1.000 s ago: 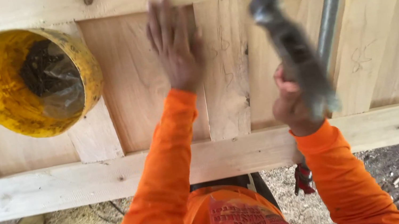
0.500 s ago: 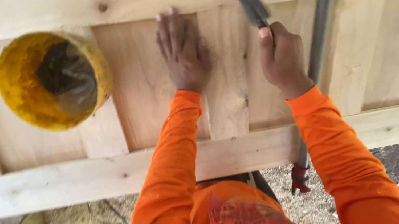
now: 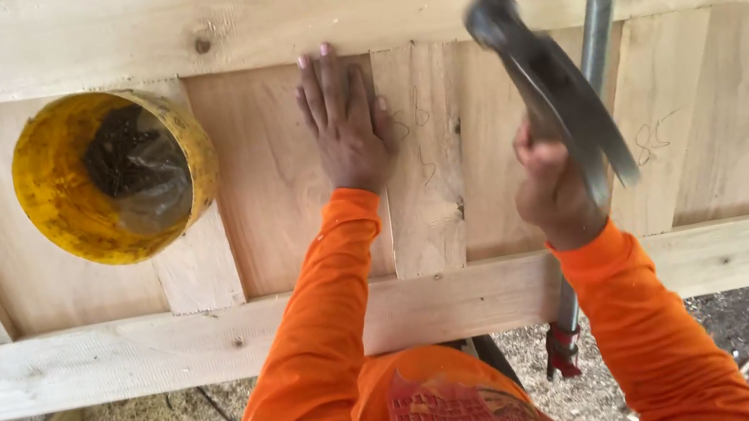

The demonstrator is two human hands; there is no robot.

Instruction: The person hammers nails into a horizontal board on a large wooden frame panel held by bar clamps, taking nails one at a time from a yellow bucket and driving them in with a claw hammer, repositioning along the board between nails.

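My left hand (image 3: pixel 344 122) lies flat, fingers together, on a pale wooden board (image 3: pixel 273 177) of a panel, fingertips at the upper frame rail (image 3: pixel 162 33). My right hand (image 3: pixel 553 196) is closed around the handle of a hammer (image 3: pixel 552 89), raised above the boards, its dark head blurred and up near the upper rail. A narrow board (image 3: pixel 422 162) lies between the two hands. Both arms wear orange sleeves.
A yellow bucket (image 3: pixel 60 207) with dark nails and a plastic bag inside rests on the boards at the left. A grey metal bar clamp (image 3: pixel 598 0) runs across the panel on the right. The lower rail (image 3: pixel 116 360) spans the front; sawdust and scrap wood lie on the ground below.
The hammer went down toward the boards half a second ago and is now lifted back up and tilted. My left hand stayed flat on the same board. The view shifted slightly.
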